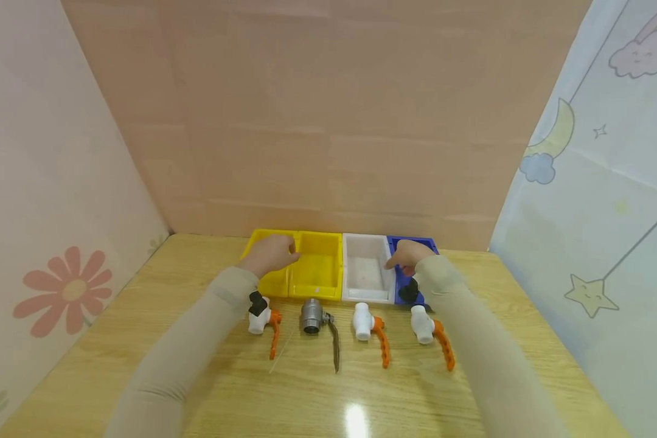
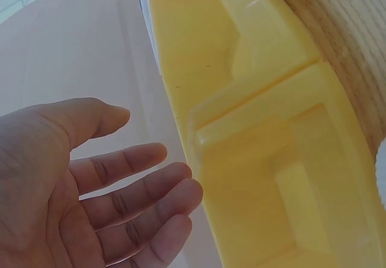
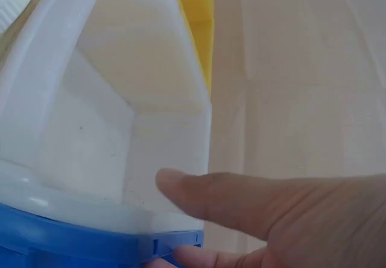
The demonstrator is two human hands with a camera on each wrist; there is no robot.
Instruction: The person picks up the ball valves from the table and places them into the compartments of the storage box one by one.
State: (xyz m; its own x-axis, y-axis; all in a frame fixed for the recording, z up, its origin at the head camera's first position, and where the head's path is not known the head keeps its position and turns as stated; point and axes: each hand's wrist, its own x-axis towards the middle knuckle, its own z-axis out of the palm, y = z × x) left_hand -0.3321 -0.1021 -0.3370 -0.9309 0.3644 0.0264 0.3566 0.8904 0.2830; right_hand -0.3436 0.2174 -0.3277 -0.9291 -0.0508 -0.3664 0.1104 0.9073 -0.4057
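Observation:
My left hand (image 1: 270, 253) is over the leftmost yellow bin (image 1: 276, 283). In the left wrist view its fingers (image 2: 145, 192) are relaxed and slightly bent, thumb apart, nothing between them. At the right of the row, my right hand (image 1: 408, 254) is over the blue bin (image 1: 428, 244). The right wrist view has its thumb (image 3: 205, 195) stretched over the white bin (image 3: 166, 150), with other fingertips low beside the blue rim (image 3: 108, 244). A second yellow bin (image 1: 316, 263) stands between the left one and the white bin.
In front of the bins lie a white ball valve (image 1: 257, 324) with orange handle, a metal ball valve (image 1: 311, 316) with a long lever, and two more white valves (image 1: 362, 322) (image 1: 422, 325). A brown paper backdrop (image 1: 328, 152) rises behind; patterned panels flank the table.

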